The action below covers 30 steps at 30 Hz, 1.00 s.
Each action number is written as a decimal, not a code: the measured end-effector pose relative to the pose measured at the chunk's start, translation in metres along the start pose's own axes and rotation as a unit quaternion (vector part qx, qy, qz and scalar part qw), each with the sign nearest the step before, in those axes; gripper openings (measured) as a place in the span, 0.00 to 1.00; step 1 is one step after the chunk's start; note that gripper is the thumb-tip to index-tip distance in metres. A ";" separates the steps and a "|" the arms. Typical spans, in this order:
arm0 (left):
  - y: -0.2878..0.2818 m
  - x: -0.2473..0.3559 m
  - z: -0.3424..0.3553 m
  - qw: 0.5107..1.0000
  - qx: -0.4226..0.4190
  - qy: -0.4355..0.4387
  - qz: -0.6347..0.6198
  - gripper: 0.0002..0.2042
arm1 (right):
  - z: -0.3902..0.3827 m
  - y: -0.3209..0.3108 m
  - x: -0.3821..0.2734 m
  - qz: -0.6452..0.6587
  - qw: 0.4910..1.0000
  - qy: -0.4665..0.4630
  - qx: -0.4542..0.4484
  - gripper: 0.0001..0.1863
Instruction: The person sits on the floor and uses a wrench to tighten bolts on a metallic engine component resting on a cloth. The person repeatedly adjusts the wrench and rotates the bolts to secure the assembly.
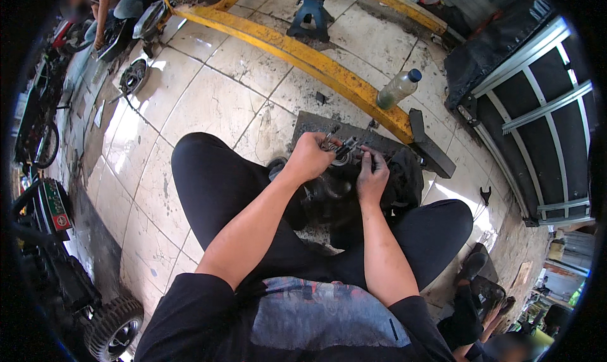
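Both my hands work close together over a dark, greasy mechanical housing (329,194) between my knees. My left hand (310,158) is closed, its fingers pinched round a small metal part (346,148) with a dark, shaft-like shape. Just to the right, my right hand (372,175), blackened with grease, has its thumb and fingers pinched together at the part's right side. Whatever lies in the right fingertips is too small to make out. A round metal opening of the housing shows partly below the fingers; my hands hide some of it.
A yellow steel frame (297,49) runs across the tiled floor ahead, ending in a dark crossbar (433,150). On it stands a clear bottle (398,90) with a blue cap. Beyond is a jack stand (310,14). A large tyre (114,330) is at left. Other people sit nearby.
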<state>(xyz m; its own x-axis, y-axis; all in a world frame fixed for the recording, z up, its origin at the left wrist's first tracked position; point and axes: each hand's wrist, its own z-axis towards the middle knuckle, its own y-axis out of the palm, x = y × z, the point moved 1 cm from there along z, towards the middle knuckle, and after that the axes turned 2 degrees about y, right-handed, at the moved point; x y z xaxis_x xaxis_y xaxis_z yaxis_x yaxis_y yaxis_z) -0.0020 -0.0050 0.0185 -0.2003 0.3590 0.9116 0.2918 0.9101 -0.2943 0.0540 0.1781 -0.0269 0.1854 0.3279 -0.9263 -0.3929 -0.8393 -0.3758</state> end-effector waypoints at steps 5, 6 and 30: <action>0.001 -0.011 0.005 0.995 -0.015 -0.046 -0.084 0.13 | 0.001 0.002 0.004 -0.007 1.000 0.000 0.009 0.13; 0.000 -0.009 0.006 0.993 -0.018 -0.061 -0.099 0.13 | 0.002 0.002 0.005 -0.004 1.000 0.005 0.011 0.13; -0.011 -0.007 -0.017 0.994 0.071 -0.042 0.077 0.11 | 0.005 -0.002 0.007 0.022 1.000 0.001 0.013 0.13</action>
<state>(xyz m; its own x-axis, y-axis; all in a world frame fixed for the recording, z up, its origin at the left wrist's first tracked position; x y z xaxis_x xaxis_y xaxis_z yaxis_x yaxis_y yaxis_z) 0.0124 -0.0205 0.0205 -0.2417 0.5069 0.8274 0.1904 0.8609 -0.4718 0.0519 0.1840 -0.0327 0.1703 0.2902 -0.9417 -0.4234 -0.8414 -0.3359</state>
